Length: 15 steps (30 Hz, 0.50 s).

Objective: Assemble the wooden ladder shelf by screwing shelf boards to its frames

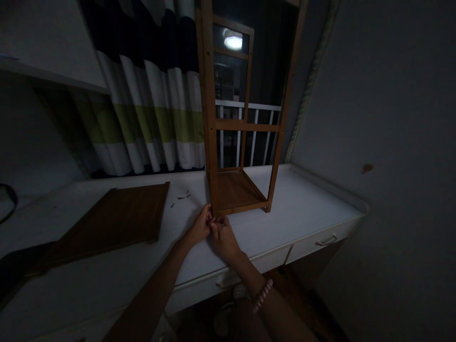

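A tall wooden shelf frame (213, 164) stands upright on the white desk, with a wooden bottom panel (239, 187) set low between its legs. At the foot of its near left leg, my left hand (201, 224) is closed, its fingers against the leg. Right beside it, my right hand (224, 237) is pinched at the same corner, its fingertips touching or nearly touching those of the left. Whatever small thing lies between the fingertips is too dark and small to make out. Several small screw-like pieces (181, 197) lie on the desk left of the frame.
A separate wooden panel (117, 218) lies flat on the desk (285, 190) at left. Striped curtains (153, 95) and a dark window with white bars (254, 128) are behind. Drawers with handles (326, 241) run below the front edge. A wall (399, 118) bounds the right side.
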Motion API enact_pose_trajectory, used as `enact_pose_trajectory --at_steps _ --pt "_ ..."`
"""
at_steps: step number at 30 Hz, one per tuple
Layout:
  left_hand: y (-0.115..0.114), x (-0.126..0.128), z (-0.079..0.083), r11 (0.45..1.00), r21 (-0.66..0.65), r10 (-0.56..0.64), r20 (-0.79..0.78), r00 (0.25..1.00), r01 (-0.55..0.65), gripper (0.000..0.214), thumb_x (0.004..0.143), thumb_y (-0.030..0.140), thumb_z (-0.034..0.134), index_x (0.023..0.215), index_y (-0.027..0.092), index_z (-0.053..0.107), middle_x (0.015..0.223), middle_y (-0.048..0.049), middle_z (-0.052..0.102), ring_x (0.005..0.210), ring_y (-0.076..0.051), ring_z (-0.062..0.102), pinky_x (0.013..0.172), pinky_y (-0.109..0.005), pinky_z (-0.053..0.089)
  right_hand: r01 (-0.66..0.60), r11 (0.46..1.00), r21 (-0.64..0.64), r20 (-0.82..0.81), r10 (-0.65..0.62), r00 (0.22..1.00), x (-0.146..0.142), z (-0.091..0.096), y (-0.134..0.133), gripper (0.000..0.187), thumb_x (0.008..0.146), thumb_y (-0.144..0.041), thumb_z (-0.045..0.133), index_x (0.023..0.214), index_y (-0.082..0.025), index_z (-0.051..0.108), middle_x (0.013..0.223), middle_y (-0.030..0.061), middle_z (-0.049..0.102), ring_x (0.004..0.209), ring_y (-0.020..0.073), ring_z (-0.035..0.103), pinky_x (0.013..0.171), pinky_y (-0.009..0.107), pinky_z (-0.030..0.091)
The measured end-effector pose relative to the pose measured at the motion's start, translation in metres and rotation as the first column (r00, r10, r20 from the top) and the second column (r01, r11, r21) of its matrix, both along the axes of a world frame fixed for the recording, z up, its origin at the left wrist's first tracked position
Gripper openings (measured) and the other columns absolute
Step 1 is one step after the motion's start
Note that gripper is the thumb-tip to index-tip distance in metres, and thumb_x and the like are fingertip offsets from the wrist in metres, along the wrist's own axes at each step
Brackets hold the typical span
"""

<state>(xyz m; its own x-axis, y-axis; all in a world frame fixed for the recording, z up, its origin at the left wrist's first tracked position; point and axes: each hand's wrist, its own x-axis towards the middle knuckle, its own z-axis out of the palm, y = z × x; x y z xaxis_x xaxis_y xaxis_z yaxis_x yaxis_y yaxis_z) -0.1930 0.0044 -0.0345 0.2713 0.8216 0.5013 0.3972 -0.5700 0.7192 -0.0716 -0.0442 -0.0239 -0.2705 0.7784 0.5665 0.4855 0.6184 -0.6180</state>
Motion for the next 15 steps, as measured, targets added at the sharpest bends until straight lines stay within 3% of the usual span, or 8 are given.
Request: enact_pose_trajectory --at_steps 4,7,9,10,12,15 --pt "-0.003 -0.004 0.008 1.0 -0.006 0.007 -0.016 1.0 -0.007 0.031 0.073 0.017 0.045 0.104 0.018 0.039 0.065 0.0027 0.046 0.061 -0.012 0.048 0.06 -0.026 0.041 0.001 1.0 0.031 0.066 -0.003 0.998 0.002 0.002 0.002 0.032 0.088 -0.017 0.03 0.085 -0.012 0.061 0.083 0.0107 0.056 0.093 0.0187 0.042 0.088 0.032 0.038" --pt "-0.01 0.004 0.044 0.987 0.122 0.1 0.018 0.995 -0.102 0.02 0.071 0.026 0.053 0.089 0.017 0.05 0.077 -0.0021 0.052 0.074 -0.015 0.051 0.071 -0.03 0.043 -0.038 0.997 0.065 0.157 0.027 0.987 0.007 0.005 0.006 0.033 0.088 -0.018 0.029 0.081 -0.012 0.061 0.082 0.0105 0.055 0.088 0.0184 0.044 0.085 0.033 0.039" --pt "-0.011 0.017 0.078 0.975 0.168 0.128 0.123 0.984 -0.148 0.03 0.069 0.034 0.057 0.094 0.018 0.051 0.086 -0.0036 0.054 0.08 -0.016 0.052 0.077 -0.032 0.043 -0.087 0.994 0.07 0.203 0.071 0.977 0.012 0.007 0.009 0.034 0.089 -0.021 0.03 0.078 -0.013 0.061 0.082 0.01 0.054 0.084 0.0175 0.046 0.083 0.032 0.041" --pt "-0.01 0.025 0.094 0.984 0.154 0.066 0.173 0.983 -0.093 0.033 0.069 0.036 0.059 0.095 0.018 0.05 0.085 -0.0029 0.056 0.078 -0.015 0.054 0.075 -0.031 0.044 -0.109 0.992 0.066 0.214 0.092 0.973 0.014 0.008 0.01 0.034 0.089 -0.023 0.03 0.077 -0.013 0.061 0.082 0.0098 0.053 0.082 0.0171 0.047 0.082 0.031 0.041" --pt "-0.005 0.041 0.119 0.992 0.103 0.033 0.371 0.928 -0.077 0.026 0.077 0.042 0.048 0.087 0.018 0.048 0.063 0.0028 0.052 0.053 -0.009 0.051 0.057 -0.026 0.046 -0.127 0.99 0.053 0.212 0.113 0.971 0.018 0.009 0.012 0.035 0.089 -0.027 0.03 0.077 -0.013 0.06 0.083 0.01 0.052 0.081 0.0166 0.048 0.08 0.029 0.041" --pt "0.004 0.057 0.131 0.999 0.033 0.0 0.564 0.825 -0.023 0.027 0.079 0.045 0.043 0.074 0.018 0.043 0.047 0.009 0.037 0.035 -0.005 0.035 0.037 -0.018 0.035 -0.117 0.993 0.033 0.187 0.109 0.976 0.019 0.009 0.011 0.037 0.09 -0.029 0.028 0.079 -0.012 0.059 0.086 0.0108 0.051 0.083 0.0164 0.048 0.082 0.029 0.041"
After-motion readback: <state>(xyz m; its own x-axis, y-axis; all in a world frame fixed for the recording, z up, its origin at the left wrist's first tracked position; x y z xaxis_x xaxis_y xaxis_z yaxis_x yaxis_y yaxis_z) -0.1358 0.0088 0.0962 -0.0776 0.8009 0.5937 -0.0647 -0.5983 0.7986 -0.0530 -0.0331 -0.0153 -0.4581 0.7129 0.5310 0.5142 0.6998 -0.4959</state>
